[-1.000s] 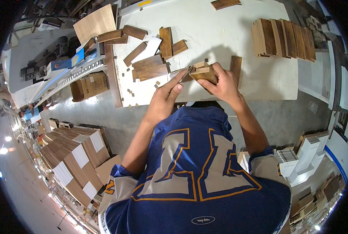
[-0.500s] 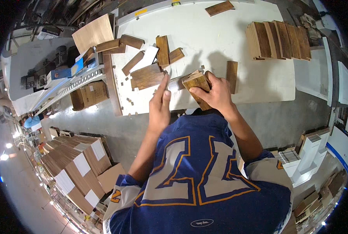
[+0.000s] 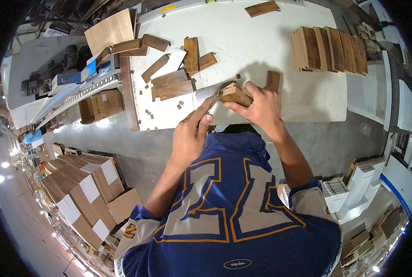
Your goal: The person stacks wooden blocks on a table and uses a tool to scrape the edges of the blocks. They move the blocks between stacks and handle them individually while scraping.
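Observation:
My right hand (image 3: 263,105) grips a small brown wooden block (image 3: 237,96) near the table's front edge. The block's pale raw end is turned to the left. In my left hand (image 3: 192,134) is a thin, flat, greyish tool (image 3: 213,102), its exact kind too small to tell. Its tip meets the block's left end, and my index finger lies along it. Just beyond my left hand, a dark brown board (image 3: 172,85) lies flat. Another brown board (image 3: 273,81) is partly hidden behind my right hand.
On the white table (image 3: 307,101) at the right stands a row of brown wooden panels (image 3: 328,48). Several wood pieces (image 3: 155,42), a white strip (image 3: 170,63) and small chips (image 3: 180,103) lie at the left. Stacked cardboard (image 3: 83,184) stands behind me on the left.
My left hand has moved right and up, bringing the thin tool against the block's end. My right hand has tilted the block so its pale end faces left.

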The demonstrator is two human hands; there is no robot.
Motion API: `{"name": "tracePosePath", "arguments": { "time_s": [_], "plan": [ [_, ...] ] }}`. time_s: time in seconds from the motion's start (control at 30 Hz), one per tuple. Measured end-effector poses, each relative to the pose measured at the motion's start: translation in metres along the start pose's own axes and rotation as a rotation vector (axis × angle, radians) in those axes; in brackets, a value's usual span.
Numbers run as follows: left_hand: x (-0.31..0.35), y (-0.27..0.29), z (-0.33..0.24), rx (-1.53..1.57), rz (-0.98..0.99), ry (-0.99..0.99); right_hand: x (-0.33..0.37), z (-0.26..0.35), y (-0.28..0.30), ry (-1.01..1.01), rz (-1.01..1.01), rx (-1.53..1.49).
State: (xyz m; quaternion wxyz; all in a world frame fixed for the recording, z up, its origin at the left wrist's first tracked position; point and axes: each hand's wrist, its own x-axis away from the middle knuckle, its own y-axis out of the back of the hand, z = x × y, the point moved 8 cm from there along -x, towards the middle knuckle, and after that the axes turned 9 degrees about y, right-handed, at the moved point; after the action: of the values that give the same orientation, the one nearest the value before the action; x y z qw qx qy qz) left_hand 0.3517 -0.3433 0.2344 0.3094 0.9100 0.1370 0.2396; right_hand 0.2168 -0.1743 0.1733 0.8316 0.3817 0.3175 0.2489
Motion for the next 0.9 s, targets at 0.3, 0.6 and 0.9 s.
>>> {"name": "tracePosePath", "arguments": {
  "time_s": [0.3,0.6,0.9],
  "plan": [
    [-0.048,-0.015,0.133,0.176,0.037,0.363,0.023,0.036,-0.007,0.206,0.194,-0.432],
    [-0.075,-0.076,0.124,0.152,0.076,0.113,0.114,-0.162,-0.094,-1.006,-0.247,-0.939],
    [-0.132,-0.133,0.109,-0.566,0.046,-0.025,0.151,-0.230,-0.115,-1.061,-0.131,-0.314]
  ]
}}
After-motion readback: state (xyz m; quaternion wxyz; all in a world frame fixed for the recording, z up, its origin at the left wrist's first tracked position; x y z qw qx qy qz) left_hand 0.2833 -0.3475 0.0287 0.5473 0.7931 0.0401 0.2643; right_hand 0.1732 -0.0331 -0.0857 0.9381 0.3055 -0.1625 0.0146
